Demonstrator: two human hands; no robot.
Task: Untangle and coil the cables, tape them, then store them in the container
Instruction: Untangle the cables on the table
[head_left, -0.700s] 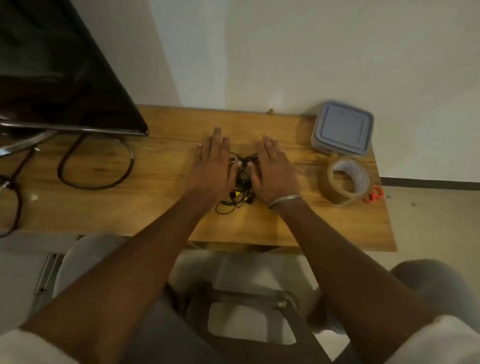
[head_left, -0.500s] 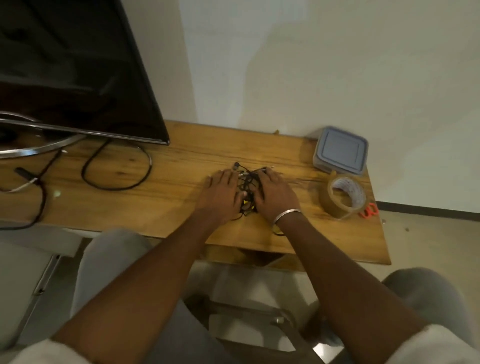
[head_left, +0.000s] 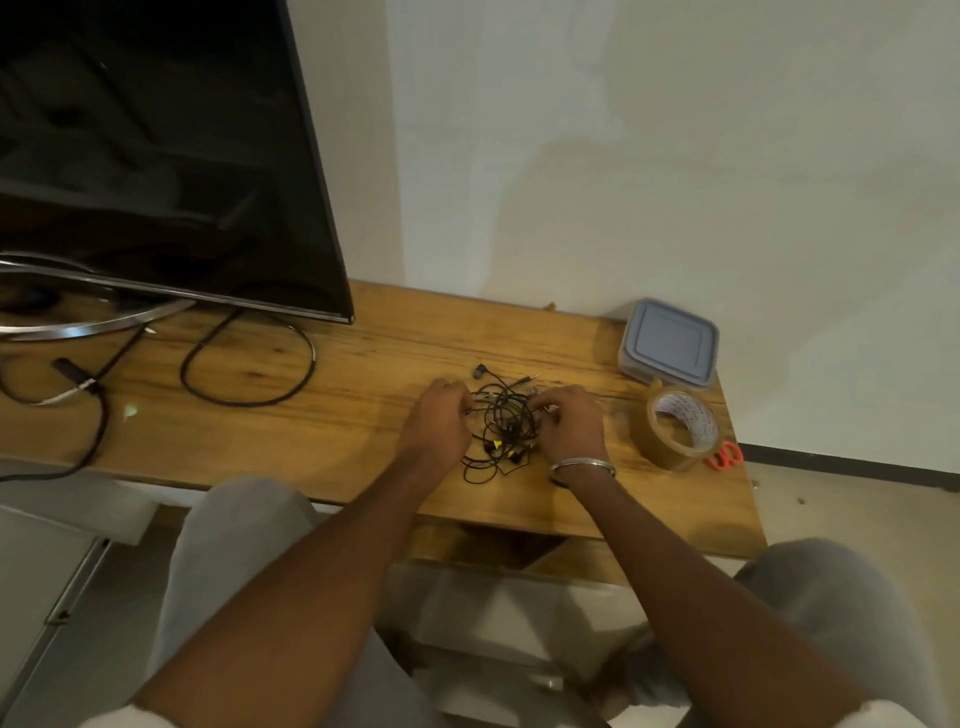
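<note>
Left hand (head_left: 436, 421): lower centre, fingers curled in, pinching strands at the tangle's left edge.
Right hand (head_left: 569, 423): fingers curled onto strands at the right edge; metal bracelet (head_left: 583, 466) on the wrist.
Cables (head_left: 505, 426): black tangle on the wooden table (head_left: 337, 415), between both hands.
Tape roll (head_left: 675, 428): brown, right of the hands; print inside the core too blurred to read.
Scissors (head_left: 725, 456): orange handles, just beside the roll.
Container (head_left: 669, 343): grey, lidded, far right corner.
Television (head_left: 156, 156): dark screen, upper left.

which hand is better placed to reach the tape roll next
Right, probably. The right hand grips the cable tangle on its right side, nearest the tape roll; the left hand holds the tangle's far side, so it would have to cross over.
</note>
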